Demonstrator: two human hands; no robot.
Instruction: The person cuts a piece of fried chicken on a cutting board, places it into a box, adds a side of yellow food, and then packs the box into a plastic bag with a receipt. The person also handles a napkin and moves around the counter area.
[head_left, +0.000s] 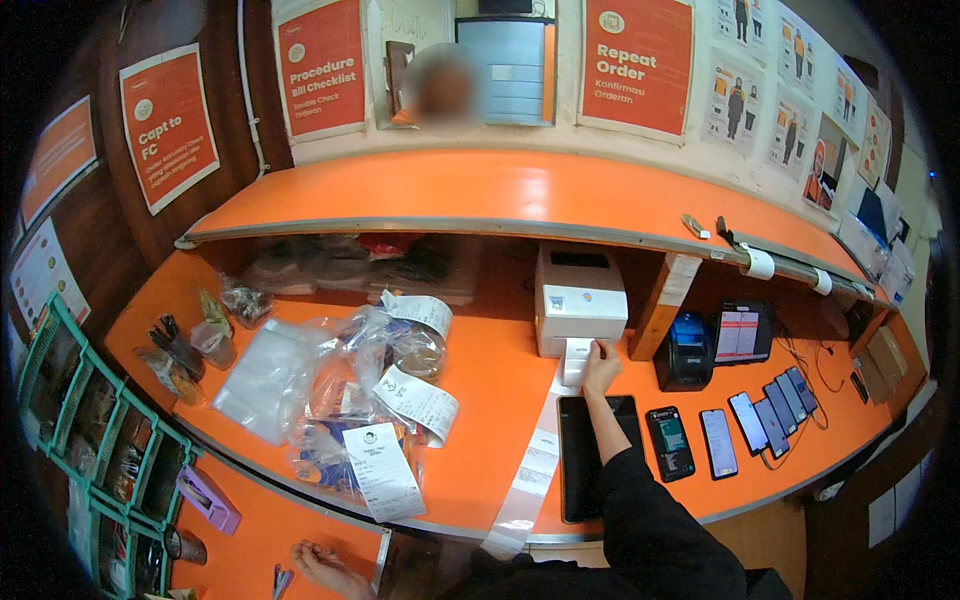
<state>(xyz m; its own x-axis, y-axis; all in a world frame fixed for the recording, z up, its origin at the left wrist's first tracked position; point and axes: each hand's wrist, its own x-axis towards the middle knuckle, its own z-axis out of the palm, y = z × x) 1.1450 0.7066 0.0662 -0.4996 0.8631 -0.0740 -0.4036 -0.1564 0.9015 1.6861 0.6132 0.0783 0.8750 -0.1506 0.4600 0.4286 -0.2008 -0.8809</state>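
Note:
My right hand, in a black sleeve, pinches the edge of a printed label strip at the front slot of a white label printer. The long strip runs down the orange counter and over its front edge, beside a black tablet that lies partly under my forearm. At the bottom left, my left hand rests palm up with fingers curled and holds nothing visible, near small scissors. Between the hands lie clear plastic bags of packed goods with printed receipts on them.
Several smartphones lie at the right, before a black receipt printer and an upright tablet. An orange shelf overhangs the counter. Green baskets and a purple tape dispenser stand left. A person is behind the wall opening.

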